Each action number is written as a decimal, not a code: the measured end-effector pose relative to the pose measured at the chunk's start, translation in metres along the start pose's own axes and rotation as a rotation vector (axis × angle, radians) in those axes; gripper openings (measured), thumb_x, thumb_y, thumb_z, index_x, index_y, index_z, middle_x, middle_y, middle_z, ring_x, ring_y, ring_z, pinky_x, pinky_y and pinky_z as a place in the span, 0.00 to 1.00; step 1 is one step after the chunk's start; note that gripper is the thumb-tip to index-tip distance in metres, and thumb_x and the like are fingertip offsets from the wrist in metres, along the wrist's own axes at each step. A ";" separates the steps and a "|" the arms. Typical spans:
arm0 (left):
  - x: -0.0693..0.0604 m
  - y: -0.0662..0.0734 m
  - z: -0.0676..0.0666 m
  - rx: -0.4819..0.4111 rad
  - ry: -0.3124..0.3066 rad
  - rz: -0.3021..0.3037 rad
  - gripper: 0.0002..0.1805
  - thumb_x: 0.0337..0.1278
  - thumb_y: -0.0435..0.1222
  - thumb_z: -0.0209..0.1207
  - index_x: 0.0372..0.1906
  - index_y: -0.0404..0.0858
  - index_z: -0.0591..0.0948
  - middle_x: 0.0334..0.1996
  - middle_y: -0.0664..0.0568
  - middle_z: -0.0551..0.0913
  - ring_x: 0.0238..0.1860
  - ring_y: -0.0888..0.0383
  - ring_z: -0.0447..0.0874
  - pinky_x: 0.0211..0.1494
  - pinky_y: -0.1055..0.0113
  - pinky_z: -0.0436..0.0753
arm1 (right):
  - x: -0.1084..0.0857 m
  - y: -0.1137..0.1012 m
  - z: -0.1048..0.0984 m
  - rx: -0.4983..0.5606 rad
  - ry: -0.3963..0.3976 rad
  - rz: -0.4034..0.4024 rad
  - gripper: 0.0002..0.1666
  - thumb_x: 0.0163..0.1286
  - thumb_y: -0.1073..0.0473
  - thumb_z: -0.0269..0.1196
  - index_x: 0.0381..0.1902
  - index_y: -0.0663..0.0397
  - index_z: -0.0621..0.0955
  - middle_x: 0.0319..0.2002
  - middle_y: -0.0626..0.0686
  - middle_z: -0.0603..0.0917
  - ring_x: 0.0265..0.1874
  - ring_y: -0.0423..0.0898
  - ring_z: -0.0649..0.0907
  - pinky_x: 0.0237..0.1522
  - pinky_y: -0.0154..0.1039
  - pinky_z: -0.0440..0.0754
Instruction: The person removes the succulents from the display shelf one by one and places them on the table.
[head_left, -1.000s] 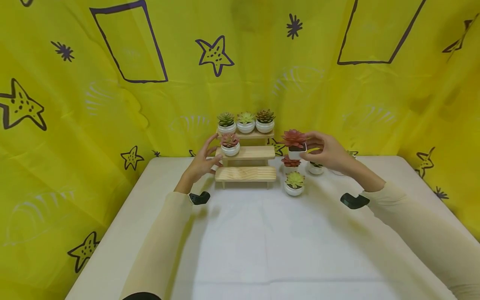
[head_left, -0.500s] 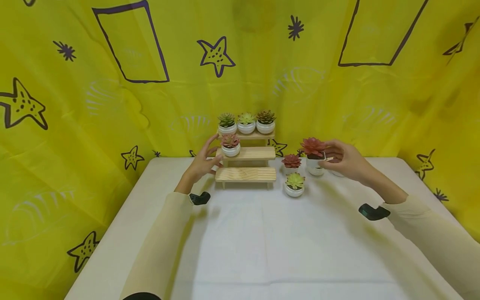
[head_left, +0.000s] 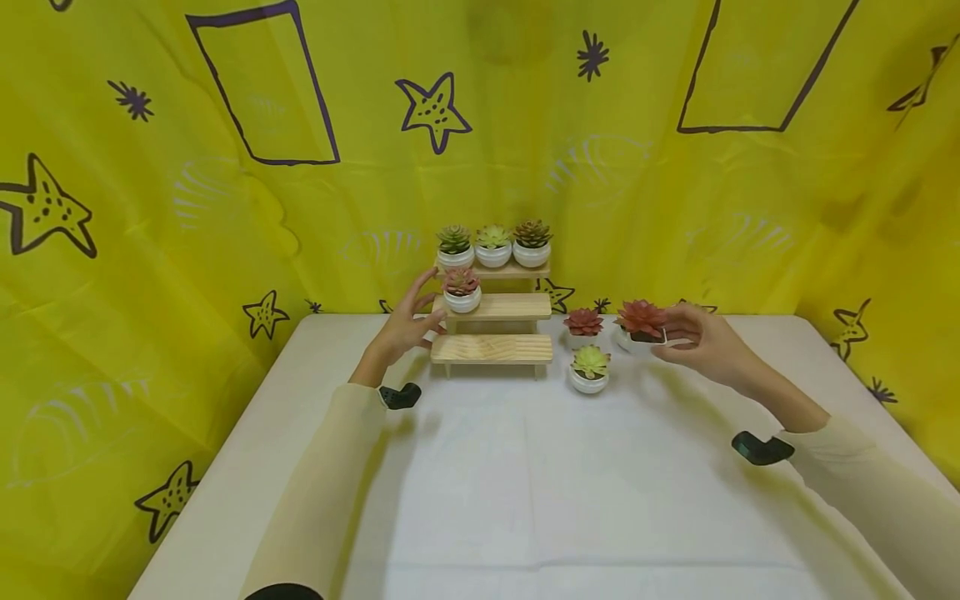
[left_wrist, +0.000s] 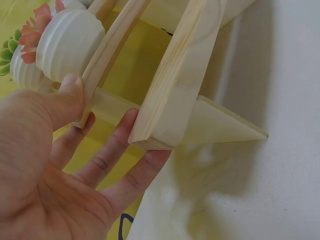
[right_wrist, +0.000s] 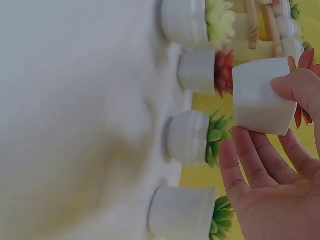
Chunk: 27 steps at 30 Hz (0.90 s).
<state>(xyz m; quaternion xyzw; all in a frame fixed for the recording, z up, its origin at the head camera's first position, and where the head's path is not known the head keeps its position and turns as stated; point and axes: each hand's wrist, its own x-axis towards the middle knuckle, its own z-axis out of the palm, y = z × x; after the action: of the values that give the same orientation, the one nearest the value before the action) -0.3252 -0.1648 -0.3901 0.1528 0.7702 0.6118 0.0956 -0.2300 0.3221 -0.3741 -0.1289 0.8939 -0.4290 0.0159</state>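
A three-step wooden stand (head_left: 491, 348) is at the back of the table. My left hand (head_left: 401, 333) grips its left end; in the left wrist view the thumb lies on the middle step's edge and fingertips touch the lowest step (left_wrist: 165, 100). Off to the right, my right hand (head_left: 708, 346) pinches a red potted succulent (head_left: 642, 318) by its square white pot (right_wrist: 262, 95), held up off the table. A pink succulent (head_left: 461, 287) in a round white pot sits on the middle step's left end. Three green-toned succulents (head_left: 493, 243) line the top step.
Right of the stand, another red succulent (head_left: 583, 325) and a light green succulent (head_left: 588, 367) stand on the white tabletop (head_left: 480, 500). The right wrist view also shows two green succulents, one in a round pot (right_wrist: 187, 137), one in a straight-sided pot (right_wrist: 182, 212). Yellow curtain (head_left: 517, 108) hangs behind.
My right hand has carried the red potted succulent rightward from beside the stand, and lower. It now partly covers a pot behind it. The left hand stays at the stand.
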 end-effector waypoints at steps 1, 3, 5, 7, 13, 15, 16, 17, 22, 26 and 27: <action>0.000 0.000 0.000 0.003 0.002 0.000 0.43 0.77 0.36 0.56 0.81 0.69 0.49 0.80 0.41 0.54 0.52 0.32 0.83 0.39 0.47 0.86 | -0.001 0.003 0.001 0.004 -0.001 0.005 0.40 0.71 0.54 0.70 0.71 0.68 0.67 0.63 0.68 0.77 0.56 0.49 0.81 0.47 0.21 0.77; 0.001 -0.001 0.000 0.007 0.006 0.001 0.42 0.77 0.36 0.57 0.81 0.69 0.50 0.80 0.41 0.55 0.51 0.33 0.83 0.40 0.47 0.86 | -0.004 0.007 0.003 0.012 -0.003 0.004 0.40 0.71 0.54 0.70 0.71 0.68 0.67 0.63 0.68 0.77 0.54 0.41 0.81 0.47 0.21 0.77; 0.002 -0.003 0.000 0.011 0.007 0.003 0.42 0.77 0.36 0.57 0.81 0.69 0.50 0.80 0.40 0.55 0.51 0.34 0.84 0.40 0.47 0.86 | -0.006 0.011 0.005 0.027 -0.005 0.006 0.39 0.71 0.55 0.70 0.71 0.69 0.67 0.62 0.69 0.77 0.50 0.33 0.80 0.47 0.22 0.78; 0.002 -0.003 0.000 0.013 0.009 0.005 0.42 0.77 0.36 0.57 0.81 0.69 0.50 0.80 0.40 0.55 0.50 0.34 0.84 0.40 0.46 0.86 | -0.007 0.014 0.007 0.029 -0.003 0.003 0.38 0.71 0.55 0.71 0.70 0.69 0.69 0.61 0.69 0.78 0.46 0.26 0.78 0.47 0.23 0.78; 0.002 -0.003 0.000 0.009 0.009 0.011 0.42 0.77 0.36 0.57 0.81 0.70 0.51 0.80 0.40 0.55 0.50 0.36 0.84 0.39 0.49 0.86 | -0.011 0.028 0.013 0.031 -0.008 0.004 0.37 0.70 0.56 0.71 0.68 0.70 0.69 0.60 0.70 0.79 0.46 0.26 0.78 0.47 0.24 0.79; 0.002 -0.002 -0.001 0.012 0.008 0.010 0.42 0.77 0.36 0.57 0.81 0.70 0.51 0.80 0.40 0.55 0.49 0.37 0.85 0.39 0.49 0.86 | -0.011 0.033 0.015 0.038 -0.010 -0.006 0.37 0.70 0.57 0.71 0.67 0.71 0.69 0.59 0.70 0.79 0.47 0.27 0.79 0.47 0.24 0.79; 0.002 -0.002 -0.001 0.014 0.009 0.009 0.42 0.77 0.36 0.57 0.81 0.70 0.50 0.80 0.40 0.55 0.49 0.37 0.85 0.39 0.49 0.86 | -0.011 0.035 0.017 0.050 -0.010 -0.015 0.36 0.70 0.58 0.71 0.67 0.71 0.70 0.58 0.70 0.79 0.47 0.29 0.79 0.47 0.25 0.80; 0.002 -0.002 -0.001 0.013 0.008 0.009 0.42 0.77 0.36 0.57 0.81 0.70 0.50 0.80 0.40 0.55 0.48 0.38 0.85 0.39 0.49 0.86 | -0.011 0.038 0.018 0.055 -0.010 -0.024 0.35 0.70 0.59 0.71 0.66 0.71 0.70 0.58 0.70 0.79 0.47 0.29 0.80 0.47 0.25 0.80; 0.003 -0.003 0.000 0.009 0.009 0.005 0.42 0.77 0.35 0.56 0.81 0.69 0.51 0.79 0.40 0.56 0.47 0.39 0.85 0.38 0.49 0.86 | -0.011 0.047 0.024 0.090 -0.020 -0.061 0.33 0.68 0.64 0.72 0.65 0.72 0.71 0.57 0.69 0.80 0.47 0.30 0.81 0.47 0.26 0.81; 0.002 -0.002 0.000 0.004 0.010 0.001 0.42 0.77 0.35 0.56 0.81 0.70 0.51 0.79 0.40 0.57 0.49 0.36 0.84 0.39 0.48 0.86 | -0.011 0.050 0.025 0.077 -0.033 -0.060 0.33 0.67 0.64 0.72 0.64 0.71 0.72 0.58 0.69 0.80 0.47 0.29 0.80 0.48 0.27 0.80; 0.002 -0.002 0.000 0.002 0.009 0.001 0.42 0.77 0.35 0.56 0.81 0.70 0.50 0.80 0.41 0.56 0.50 0.35 0.84 0.39 0.48 0.86 | -0.010 0.050 0.025 0.074 -0.036 -0.059 0.33 0.67 0.64 0.72 0.65 0.71 0.72 0.58 0.69 0.80 0.47 0.29 0.80 0.48 0.27 0.80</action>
<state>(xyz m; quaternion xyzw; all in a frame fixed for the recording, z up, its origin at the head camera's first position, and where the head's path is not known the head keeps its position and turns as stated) -0.3270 -0.1643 -0.3918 0.1507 0.7711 0.6118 0.0916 -0.2275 0.3354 -0.4299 -0.1621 0.8729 -0.4596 0.0242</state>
